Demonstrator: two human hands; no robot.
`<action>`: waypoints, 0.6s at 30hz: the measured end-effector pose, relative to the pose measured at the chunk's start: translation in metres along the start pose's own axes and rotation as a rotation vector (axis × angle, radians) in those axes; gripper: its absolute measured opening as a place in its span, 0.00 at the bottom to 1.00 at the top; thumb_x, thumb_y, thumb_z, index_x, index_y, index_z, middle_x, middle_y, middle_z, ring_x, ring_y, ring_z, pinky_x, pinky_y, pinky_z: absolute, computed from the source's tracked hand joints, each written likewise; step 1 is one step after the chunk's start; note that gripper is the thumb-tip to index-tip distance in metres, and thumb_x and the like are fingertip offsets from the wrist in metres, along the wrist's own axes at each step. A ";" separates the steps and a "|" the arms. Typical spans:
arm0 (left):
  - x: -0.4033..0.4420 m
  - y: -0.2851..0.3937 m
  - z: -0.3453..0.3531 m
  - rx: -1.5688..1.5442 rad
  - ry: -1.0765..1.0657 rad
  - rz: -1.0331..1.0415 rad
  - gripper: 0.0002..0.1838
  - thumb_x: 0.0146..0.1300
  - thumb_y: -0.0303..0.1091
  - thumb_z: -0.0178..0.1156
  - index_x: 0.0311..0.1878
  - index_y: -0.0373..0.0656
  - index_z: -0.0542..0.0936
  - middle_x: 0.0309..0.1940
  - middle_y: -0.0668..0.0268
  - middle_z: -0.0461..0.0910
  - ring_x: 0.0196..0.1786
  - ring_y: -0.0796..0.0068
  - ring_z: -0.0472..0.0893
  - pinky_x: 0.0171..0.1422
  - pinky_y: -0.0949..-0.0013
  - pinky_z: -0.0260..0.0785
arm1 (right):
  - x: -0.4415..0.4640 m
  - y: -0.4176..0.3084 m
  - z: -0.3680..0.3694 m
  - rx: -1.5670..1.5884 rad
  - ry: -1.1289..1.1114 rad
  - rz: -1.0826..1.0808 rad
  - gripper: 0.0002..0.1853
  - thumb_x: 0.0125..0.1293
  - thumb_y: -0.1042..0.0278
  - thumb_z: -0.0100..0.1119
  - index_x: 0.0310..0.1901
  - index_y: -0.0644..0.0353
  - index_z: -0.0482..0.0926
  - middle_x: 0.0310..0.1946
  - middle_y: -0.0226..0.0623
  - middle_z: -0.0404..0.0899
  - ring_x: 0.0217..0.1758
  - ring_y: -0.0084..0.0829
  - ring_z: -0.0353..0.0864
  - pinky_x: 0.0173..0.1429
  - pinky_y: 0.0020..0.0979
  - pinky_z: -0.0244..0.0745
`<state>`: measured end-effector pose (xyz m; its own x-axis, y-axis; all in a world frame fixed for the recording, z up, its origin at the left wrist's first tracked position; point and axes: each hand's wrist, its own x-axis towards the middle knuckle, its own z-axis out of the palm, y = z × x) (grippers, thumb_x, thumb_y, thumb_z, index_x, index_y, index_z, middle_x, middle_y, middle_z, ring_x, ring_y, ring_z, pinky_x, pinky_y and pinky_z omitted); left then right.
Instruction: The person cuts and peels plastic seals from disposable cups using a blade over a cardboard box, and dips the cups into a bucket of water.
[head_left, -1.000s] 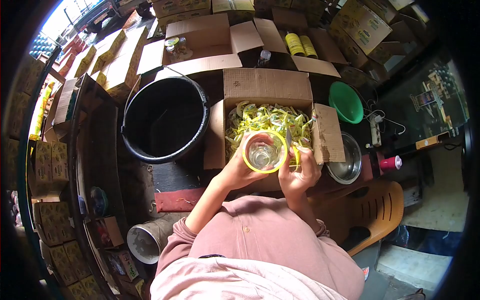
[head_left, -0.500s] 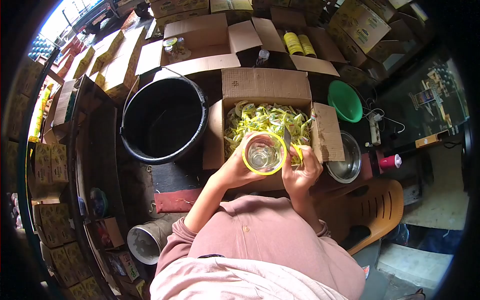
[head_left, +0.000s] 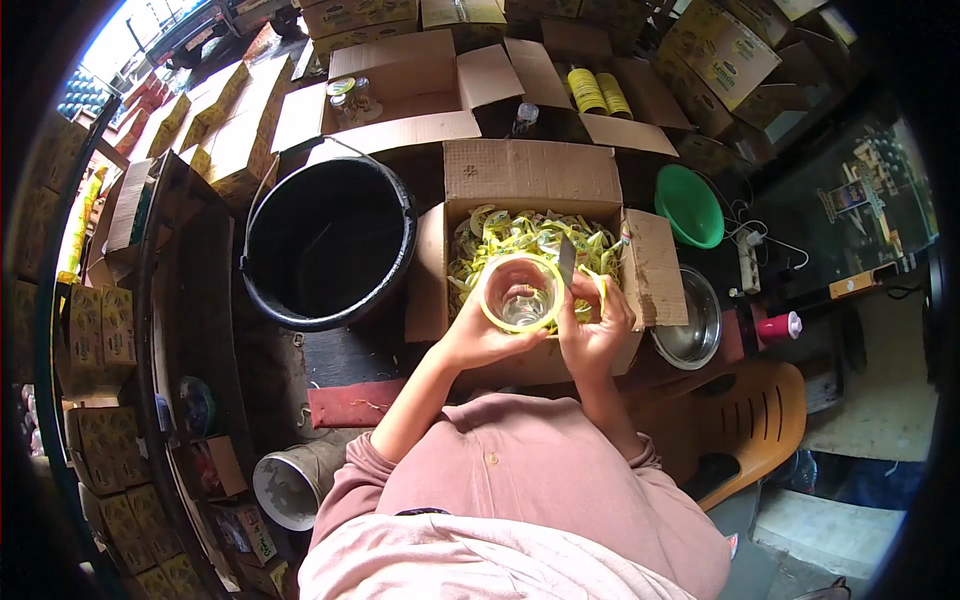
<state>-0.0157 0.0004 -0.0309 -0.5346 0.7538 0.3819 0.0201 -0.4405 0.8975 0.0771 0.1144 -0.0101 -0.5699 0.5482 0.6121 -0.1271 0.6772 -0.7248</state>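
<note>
A clear cup (head_left: 524, 308) with a yellow rim is in my left hand (head_left: 472, 334), its open mouth facing up toward me. My left fingers wrap round its side. My right hand (head_left: 594, 334) is closed on a knife (head_left: 567, 258), whose flat grey blade points up beside the cup's right edge; the handle is hidden in the fingers. A yellow plastic strip (head_left: 601, 287) sticks out at the right fingers. Just beyond both hands, an open cardboard box (head_left: 531, 175) holds a heap of yellow and clear plastic scraps (head_left: 540, 232).
Left of the box stands a large black bucket (head_left: 330, 240). A green bowl (head_left: 690, 205) and a metal bowl (head_left: 692, 325) sit at the right, near a power strip (head_left: 748, 260). Farther back are an open carton with jars (head_left: 350, 98) and yellow cylinders (head_left: 598, 92). An orange chair (head_left: 760, 425) is at right.
The cup has tilted and shifted slightly up and left. The knife blade has moved a little up and left, and the yellow strip stands higher at my right fingers.
</note>
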 end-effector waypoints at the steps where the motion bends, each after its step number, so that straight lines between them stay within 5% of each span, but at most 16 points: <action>1: 0.000 -0.001 0.002 -0.063 0.051 -0.029 0.39 0.43 0.25 0.69 0.58 0.41 0.58 0.50 0.62 0.67 0.54 0.72 0.69 0.58 0.66 0.62 | 0.002 -0.003 0.001 -0.019 -0.003 0.038 0.09 0.50 0.80 0.63 0.34 0.69 0.75 0.29 0.36 0.77 0.29 0.23 0.78 0.35 0.23 0.73; 7: -0.001 -0.015 -0.007 -0.074 0.113 -0.001 0.35 0.48 0.24 0.66 0.57 0.42 0.58 0.52 0.62 0.66 0.60 0.71 0.65 0.62 0.64 0.58 | 0.003 -0.004 0.008 0.094 0.046 0.167 0.08 0.51 0.79 0.63 0.33 0.69 0.75 0.27 0.37 0.77 0.27 0.22 0.77 0.33 0.22 0.72; 18: -0.001 0.000 0.001 0.098 0.163 0.045 0.35 0.51 0.23 0.63 0.61 0.38 0.55 0.54 0.59 0.62 0.59 0.70 0.64 0.64 0.63 0.56 | -0.001 -0.022 0.010 -0.113 0.102 -0.108 0.05 0.50 0.81 0.61 0.31 0.66 0.78 0.24 0.36 0.78 0.24 0.26 0.78 0.29 0.25 0.72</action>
<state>-0.0141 0.0005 -0.0314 -0.6612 0.6417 0.3886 0.1254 -0.4161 0.9006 0.0727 0.0938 0.0025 -0.4715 0.5122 0.7179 -0.0883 0.7825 -0.6164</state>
